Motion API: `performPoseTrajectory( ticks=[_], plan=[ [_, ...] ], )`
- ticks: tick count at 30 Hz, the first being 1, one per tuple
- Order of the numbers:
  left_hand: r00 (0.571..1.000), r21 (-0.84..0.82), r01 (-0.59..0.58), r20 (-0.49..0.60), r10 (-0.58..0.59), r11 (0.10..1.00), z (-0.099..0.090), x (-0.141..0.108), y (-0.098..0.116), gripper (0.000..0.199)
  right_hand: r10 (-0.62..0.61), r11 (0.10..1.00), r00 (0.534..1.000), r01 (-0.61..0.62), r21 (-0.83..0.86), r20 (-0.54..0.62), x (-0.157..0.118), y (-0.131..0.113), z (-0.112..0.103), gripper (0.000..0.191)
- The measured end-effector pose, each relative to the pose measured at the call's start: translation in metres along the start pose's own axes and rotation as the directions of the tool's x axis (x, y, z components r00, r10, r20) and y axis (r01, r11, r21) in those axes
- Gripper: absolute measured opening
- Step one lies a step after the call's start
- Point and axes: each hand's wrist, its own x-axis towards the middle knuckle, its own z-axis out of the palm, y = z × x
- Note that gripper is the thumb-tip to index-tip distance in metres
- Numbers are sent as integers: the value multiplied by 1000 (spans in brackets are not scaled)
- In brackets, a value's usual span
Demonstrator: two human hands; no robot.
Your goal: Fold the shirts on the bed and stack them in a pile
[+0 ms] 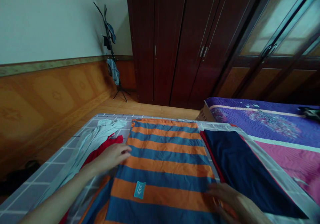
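An orange and blue-grey striped shirt (165,165) with a small teal patch lies spread flat in front of me. My left hand (117,154) is at its left edge, fingers loosely bent and apart, with nothing visible in them. By the lower right edge is my right hand (232,200), smeared by motion; orange cloth shows near its fingers, and I cannot tell whether they grip it. A striped sleeve (98,200) sticks out at the lower left. Beyond my left forearm lie a red garment (103,147) and a crumpled pale grey garment (93,144).
The garments lie on a grey checked bedsheet (55,165). A folded navy garment (245,167) with red cloth at its edge is on the right. Behind stand a purple and pink bed (270,120), a dark red wardrobe (170,44) and a coat stand (111,47).
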Motion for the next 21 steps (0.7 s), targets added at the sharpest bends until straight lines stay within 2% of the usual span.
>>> performPoseTrajectory(
  ticks=[1, 4, 5, 8, 10, 13, 18, 21],
  plan=[
    [990, 79, 95, -115, -85, 992, -1, 28, -7, 21, 31, 999, 999, -31, -31, -10, 22, 1, 3, 32],
    [931, 115, 265, -289, -223, 957, 7, 99, -31, 27, 119, 979, 992, -125, -163, -45, 91, 11, 17, 42],
    [910, 110, 303, -327, -254, 946, 11, 116, -38, 28, 154, 962, 987, -159, -223, -39, 114, 17, 22, 45],
    [854, 75, 377, -415, -315, 923, 23, 152, -54, 26, 259, 880, 958, -288, -378, -125, 172, 41, 33, 45],
    [819, 36, 398, -464, -338, 917, 30, 166, -60, 23, 299, 826, 932, -361, -433, -206, 201, 57, 37, 46],
    [766, -43, 403, -532, -362, 914, 38, 179, -71, 24, 314, 788, 906, -415, -455, -283, 227, 81, 43, 53],
    [715, -200, 325, -588, -378, 924, 44, 190, -94, 21, 234, 775, 876, -430, -464, -422, 244, 112, 57, 58],
    [677, -336, 242, -614, -407, 910, 43, 194, -109, 25, 218, 796, 868, -422, -433, -446, 252, 124, 59, 58]
  ],
)
